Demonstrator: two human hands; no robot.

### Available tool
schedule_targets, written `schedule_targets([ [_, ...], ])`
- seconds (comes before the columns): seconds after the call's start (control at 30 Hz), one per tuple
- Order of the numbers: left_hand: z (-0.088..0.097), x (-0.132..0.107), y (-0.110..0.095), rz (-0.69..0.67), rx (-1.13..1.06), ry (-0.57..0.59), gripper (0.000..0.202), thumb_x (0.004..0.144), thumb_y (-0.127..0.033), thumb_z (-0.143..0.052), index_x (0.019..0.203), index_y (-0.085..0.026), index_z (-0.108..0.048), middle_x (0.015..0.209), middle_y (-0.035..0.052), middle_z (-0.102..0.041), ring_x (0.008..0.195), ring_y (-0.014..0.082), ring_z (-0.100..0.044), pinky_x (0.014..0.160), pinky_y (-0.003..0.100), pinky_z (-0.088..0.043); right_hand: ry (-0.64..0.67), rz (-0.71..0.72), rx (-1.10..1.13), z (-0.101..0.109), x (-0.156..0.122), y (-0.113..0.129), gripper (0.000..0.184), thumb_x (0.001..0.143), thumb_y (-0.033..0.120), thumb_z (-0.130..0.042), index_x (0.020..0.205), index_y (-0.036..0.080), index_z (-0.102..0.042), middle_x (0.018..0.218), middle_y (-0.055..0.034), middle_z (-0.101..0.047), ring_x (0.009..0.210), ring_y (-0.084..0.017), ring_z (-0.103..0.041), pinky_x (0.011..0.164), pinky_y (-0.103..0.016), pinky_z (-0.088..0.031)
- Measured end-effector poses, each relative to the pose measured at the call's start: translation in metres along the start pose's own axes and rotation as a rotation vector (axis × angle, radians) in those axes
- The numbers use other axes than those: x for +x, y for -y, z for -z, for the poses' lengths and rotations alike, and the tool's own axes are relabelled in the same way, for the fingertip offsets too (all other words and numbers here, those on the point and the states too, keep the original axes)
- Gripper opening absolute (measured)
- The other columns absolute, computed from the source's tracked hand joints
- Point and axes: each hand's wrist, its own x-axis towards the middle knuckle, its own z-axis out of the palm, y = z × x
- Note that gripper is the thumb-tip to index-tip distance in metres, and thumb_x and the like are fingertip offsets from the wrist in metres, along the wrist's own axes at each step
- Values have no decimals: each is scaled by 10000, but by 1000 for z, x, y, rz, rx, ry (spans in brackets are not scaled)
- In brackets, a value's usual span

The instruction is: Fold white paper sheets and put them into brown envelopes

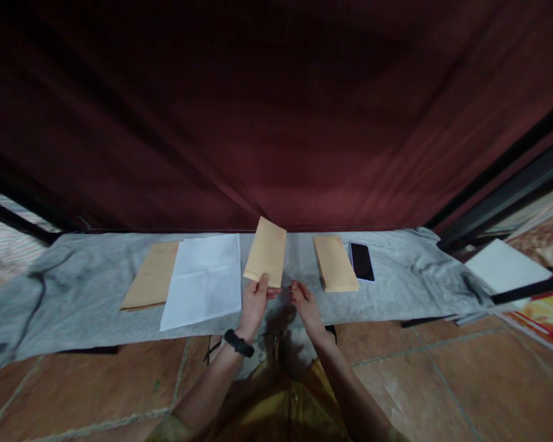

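Note:
A brown paper envelope (pixel 268 248) is raised over the middle of the cloth-covered surface, tilted slightly. My left hand (pixel 257 301), with a dark band on the wrist, grips its lower edge, thumb on top. To the right of that edge is my right hand (pixel 306 304), apart from the envelope, its fingers loosely bent with nothing seen between them. A stack of brown envelopes (pixel 335 264) lies to its right. Left of my left hand lie white paper sheets (pixel 205 282) with fold creases, partly covering more brown envelopes (pixel 150 276).
A phone (pixel 362 262) with a dark screen lies beside the right-hand stack. Grey cloth (pixel 400 276) covers the long narrow surface. Behind it hangs a dark red curtain (pixel 276 135). Black metal bars (pixel 502 178) and a red-and-yellow package (pixel 550 313) are at the right.

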Motion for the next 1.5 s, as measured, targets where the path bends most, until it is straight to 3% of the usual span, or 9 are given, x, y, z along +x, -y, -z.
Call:
schedule_targets([
  [0.1,-8,-6,14,187,-375,56,317,880,-431,-710,920,-119,-667,839,105,-770,738,182,-744,684,268,-584,110,-56,39,1,-3,-7,404,775,585,-667,986,242,-700,937,-56,-753,801,-225,-701,678,-336,-585],
  [0.23,-19,-11,36,338,-518,34,306,786,-382,-821,786,-131,-646,753,86,-758,681,154,-729,665,233,-577,101,-24,-5,4,-4,-14,412,723,585,-667,926,227,-663,840,-41,-740,719,-216,-695,627,-332,-583],
  [0.67,-14,-18,49,405,-168,155,595,776,-725,-646,763,-130,-660,704,93,-723,574,172,-680,520,254,-482,-33,-80,-37,13,13,-27,347,636,520,-680,796,219,-615,672,-6,-681,567,-176,-652,508,-284,-547],
  [0.73,-8,-24,51,255,9,179,566,827,-714,-583,747,-157,-644,675,70,-698,578,189,-675,539,286,-501,-46,-93,-41,16,16,-29,339,638,512,-673,792,218,-605,633,4,-659,535,-170,-633,485,-279,-535],
  [0.8,-2,-30,53,-52,270,187,482,916,-616,-516,781,-177,-662,745,71,-709,684,207,-698,658,338,-555,-53,-98,-34,17,17,-31,322,645,500,-665,794,222,-600,629,8,-650,528,-170,-630,472,-280,-534],
  [0.9,9,-34,59,-531,680,165,357,1010,-412,-416,1065,-198,-697,1108,102,-732,1069,241,-681,980,433,-529,-55,-107,-22,17,18,-33,291,651,469,-665,808,233,-603,642,10,-655,530,-177,-638,469,-290,-544],
  [1.0,17,-33,68,-776,1015,178,407,1007,-313,-436,1373,-177,-552,1426,121,-595,1360,263,-518,1124,485,-441,-57,-121,-20,15,19,-34,271,657,456,-666,809,242,-601,619,9,-652,520,-185,-639,468,-302,-554],
  [1.37,29,-30,85,-907,1393,226,624,940,-311,-564,1500,-93,-399,1572,159,-433,1474,273,-383,1186,475,-394,-26,-117,-100,21,15,-34,319,706,491,-664,847,207,-629,690,-24,-695,482,-170,-612,455,-302,-540],
  [1.5,29,-31,83,-896,1396,231,652,936,-306,-566,1521,-98,-368,1584,159,-414,1494,260,-346,1196,469,-380,-44,99,-393,30,5,-35,341,852,449,-547,1036,179,-645,830,-67,-725,573,-184,-649,540,-319,-574],
])
